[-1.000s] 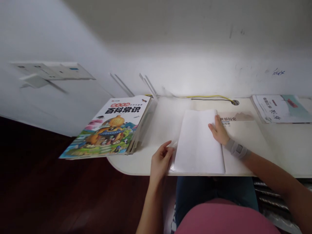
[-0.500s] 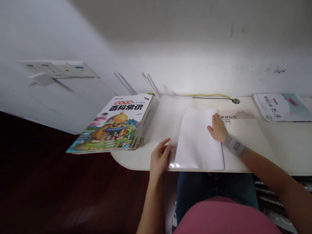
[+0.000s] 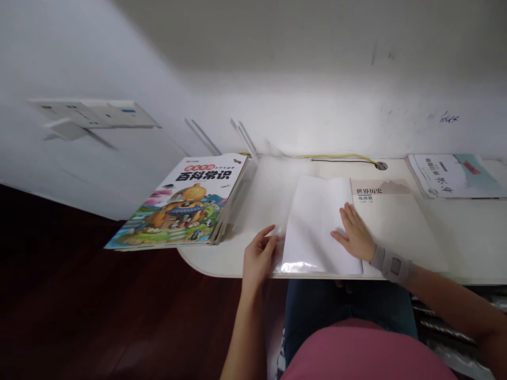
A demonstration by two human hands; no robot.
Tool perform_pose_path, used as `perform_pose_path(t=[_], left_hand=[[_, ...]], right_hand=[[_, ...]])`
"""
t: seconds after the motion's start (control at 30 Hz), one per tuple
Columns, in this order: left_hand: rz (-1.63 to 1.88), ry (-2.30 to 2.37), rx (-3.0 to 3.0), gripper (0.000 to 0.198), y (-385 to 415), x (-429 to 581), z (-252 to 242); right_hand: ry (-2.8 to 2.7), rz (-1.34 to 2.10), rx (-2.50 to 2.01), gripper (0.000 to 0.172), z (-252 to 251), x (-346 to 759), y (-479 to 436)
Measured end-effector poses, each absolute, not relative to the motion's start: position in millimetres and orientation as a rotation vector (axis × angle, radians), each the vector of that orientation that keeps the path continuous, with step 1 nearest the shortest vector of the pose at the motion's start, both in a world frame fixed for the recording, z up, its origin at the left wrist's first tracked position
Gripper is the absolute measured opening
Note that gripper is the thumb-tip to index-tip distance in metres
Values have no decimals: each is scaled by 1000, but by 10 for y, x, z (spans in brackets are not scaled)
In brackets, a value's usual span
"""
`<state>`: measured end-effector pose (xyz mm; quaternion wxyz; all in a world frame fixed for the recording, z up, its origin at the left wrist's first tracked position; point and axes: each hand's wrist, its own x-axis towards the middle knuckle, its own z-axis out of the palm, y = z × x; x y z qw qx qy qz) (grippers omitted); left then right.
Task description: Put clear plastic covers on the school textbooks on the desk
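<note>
A softcover book point(image 3: 386, 227) lies spread on the white desk, with printed Chinese lettering on its right side and a blank white side point(image 3: 312, 221) to the left. Clear plastic film point(image 3: 297, 266) shines along the lower edge of the white side. My right hand point(image 3: 356, 232) lies flat with fingers stretched across the fold, pressing on the white side. My left hand point(image 3: 259, 256) is at the left edge, its thumb and curled fingers closed loosely on the clear film. The exact contact is hard to see.
A stack of colourful magazines point(image 3: 178, 203) overhangs the desk's left end. Another booklet point(image 3: 455, 177) lies at the right rear. A yellow cable point(image 3: 340, 155) runs along the wall to a desk hole. A wall socket panel point(image 3: 95, 113) is at the left.
My right hand has slid down toward me along the fold, uncovering more of the printed title. My left hand has stayed almost in place.
</note>
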<state>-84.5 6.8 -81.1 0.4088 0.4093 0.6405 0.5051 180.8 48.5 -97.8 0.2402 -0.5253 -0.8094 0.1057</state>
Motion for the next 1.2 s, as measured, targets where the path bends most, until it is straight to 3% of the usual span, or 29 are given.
perform_pose_path(t=[0.17,0.47,0.53,0.7,1.1,1.2], left_hand=[[1262,1614,1003,66,51,-856,-808],[1064,1612,1287,70,-86,-914,-711],[1060,1663,1265,68,-77,-923,-726],[1114,1661,1145,65,-61,-932,-727],[1131,1635,1177,61,-75,-951,-773],[1169,1630,1137,62,-84,-957,-804]], right_hand=[[-2332,223,-1361,82,-937,1770,2],[-2589,220,-1128,81,-805,1772,-45],[-2609,223,-1070,73,-764,1790,-70],[-2595,169,-917,33,-719,1824,-160],[-2445,-260,-666,24,-829,1569,-301],[-2444,-215,-682,19,-830,1541,-321]])
